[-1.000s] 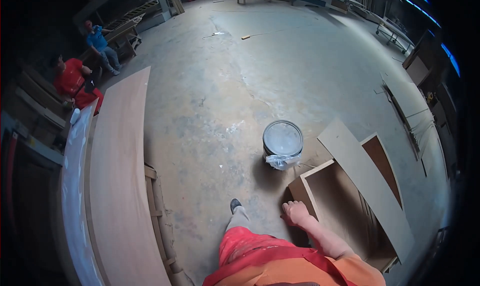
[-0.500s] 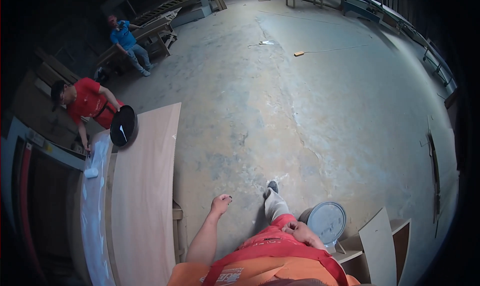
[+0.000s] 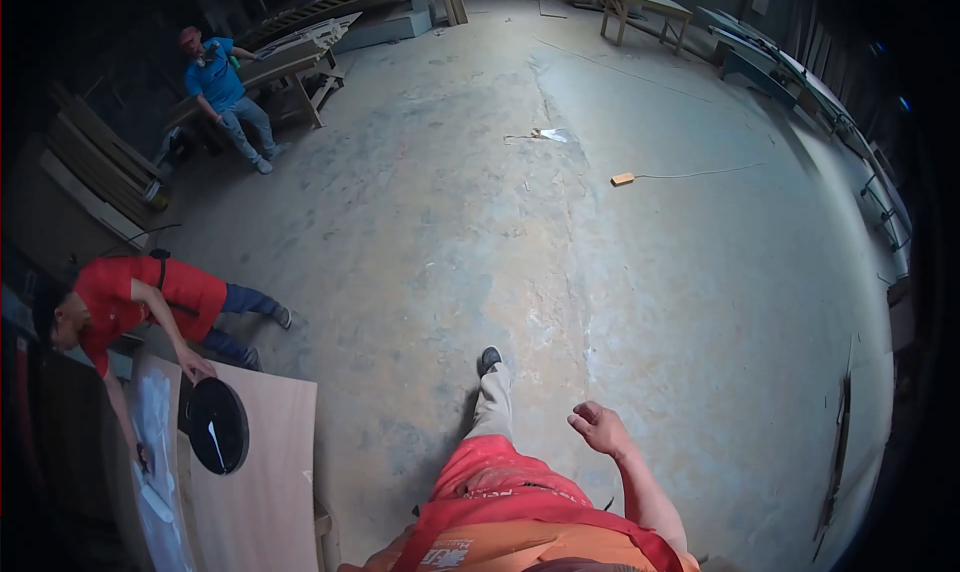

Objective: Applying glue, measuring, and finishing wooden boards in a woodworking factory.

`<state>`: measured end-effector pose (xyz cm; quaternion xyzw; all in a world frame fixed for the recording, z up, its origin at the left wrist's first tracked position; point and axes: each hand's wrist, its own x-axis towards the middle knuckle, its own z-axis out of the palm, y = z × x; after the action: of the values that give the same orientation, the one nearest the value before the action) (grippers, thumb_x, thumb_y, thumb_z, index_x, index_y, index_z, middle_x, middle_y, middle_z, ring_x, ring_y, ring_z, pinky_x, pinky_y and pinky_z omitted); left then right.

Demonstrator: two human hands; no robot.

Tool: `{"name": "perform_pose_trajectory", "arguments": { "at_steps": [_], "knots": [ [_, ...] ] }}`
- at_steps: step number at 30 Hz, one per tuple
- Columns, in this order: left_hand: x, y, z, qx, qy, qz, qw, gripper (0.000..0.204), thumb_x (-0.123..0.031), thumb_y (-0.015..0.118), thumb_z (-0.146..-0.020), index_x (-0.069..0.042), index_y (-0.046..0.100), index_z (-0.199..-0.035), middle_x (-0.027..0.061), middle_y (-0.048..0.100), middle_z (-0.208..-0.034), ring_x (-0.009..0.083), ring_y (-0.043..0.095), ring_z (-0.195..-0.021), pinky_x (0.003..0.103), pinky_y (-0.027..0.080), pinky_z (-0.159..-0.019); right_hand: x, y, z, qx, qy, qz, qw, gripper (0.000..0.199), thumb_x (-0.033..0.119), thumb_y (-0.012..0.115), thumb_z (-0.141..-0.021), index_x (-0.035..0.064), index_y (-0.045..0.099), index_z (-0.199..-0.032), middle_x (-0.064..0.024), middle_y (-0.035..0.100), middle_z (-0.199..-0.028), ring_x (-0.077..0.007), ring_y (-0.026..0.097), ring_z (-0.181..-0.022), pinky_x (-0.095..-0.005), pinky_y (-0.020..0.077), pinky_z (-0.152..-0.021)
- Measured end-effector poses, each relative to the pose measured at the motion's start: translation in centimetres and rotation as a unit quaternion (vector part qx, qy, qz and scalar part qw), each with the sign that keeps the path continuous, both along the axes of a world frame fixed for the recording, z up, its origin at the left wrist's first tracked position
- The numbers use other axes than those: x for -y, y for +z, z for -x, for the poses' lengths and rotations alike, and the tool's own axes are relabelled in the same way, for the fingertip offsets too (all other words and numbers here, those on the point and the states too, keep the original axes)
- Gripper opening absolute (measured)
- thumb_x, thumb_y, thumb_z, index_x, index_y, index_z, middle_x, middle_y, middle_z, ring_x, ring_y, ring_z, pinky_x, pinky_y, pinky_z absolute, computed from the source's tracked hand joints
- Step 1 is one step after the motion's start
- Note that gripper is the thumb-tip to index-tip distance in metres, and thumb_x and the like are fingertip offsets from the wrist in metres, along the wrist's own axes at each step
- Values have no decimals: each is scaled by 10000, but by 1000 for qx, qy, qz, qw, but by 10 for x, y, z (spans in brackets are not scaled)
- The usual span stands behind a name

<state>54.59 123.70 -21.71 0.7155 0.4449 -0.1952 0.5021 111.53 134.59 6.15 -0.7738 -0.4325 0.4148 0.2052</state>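
My right hand (image 3: 600,428) hangs in front of me at the right, above the concrete floor (image 3: 690,342). Its fingers are loosely curled, and nothing shows in them. My left hand is out of sight. I wear a red apron (image 3: 505,485) over an orange top, and one dark shoe (image 3: 489,360) reaches forward. At the lower left, a co-worker in red (image 3: 180,290) leans over a wooden panel (image 3: 270,452). That person holds a round black container (image 3: 219,426) in one hand and a paint roller (image 3: 156,502) against a white-smeared board (image 3: 155,422) in the other.
Another person in blue (image 3: 222,87) is beside a workbench (image 3: 290,62) at the far left. An orange box with a cord (image 3: 623,180) and a pale scrap (image 3: 550,135) lie on the floor ahead. A wooden table (image 3: 645,7) stands far off; long machinery (image 3: 790,77) lines the right.
I have moved forward past the panel, which now sits lower left. My left hand has left view; my right hand has swung forward from my apron. The lidded bucket has dropped out of sight.
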Motion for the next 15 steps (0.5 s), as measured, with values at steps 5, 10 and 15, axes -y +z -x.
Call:
{"name": "perform_pose_trajectory", "arguments": {
  "at_steps": [5,10,15],
  "knots": [
    [-333,-9,-105,69,57,18,996,370,-353,631,-958,-75,779,-1151,209,765,-1184,360,755,-1037,481,563,-932,-58,-137,-93,120,-22,267,956,567,483,702,-946,8,710,-1257,-238,732,-1276,-347,709,-1214,-438,565,-1021],
    [-779,145,-306,6,378,39,925,242,-298,704,-905,-91,781,-1004,42,686,-769,158,595,-617,375,488,-537,-216,-131,-194,113,-19,266,957,536,456,696,-957,5,711,-1245,-215,751,-1220,-339,726,-1150,-431,577,-969],
    [-1092,187,-432,200,414,-12,888,388,-327,745,-893,-86,749,-1197,41,701,-871,143,635,-686,331,541,-574,-454,-216,-258,40,-32,235,971,497,423,688,-971,0,713,-1230,-186,774,-1150,-328,747,-1070,-424,592,-904]
  ]
}}
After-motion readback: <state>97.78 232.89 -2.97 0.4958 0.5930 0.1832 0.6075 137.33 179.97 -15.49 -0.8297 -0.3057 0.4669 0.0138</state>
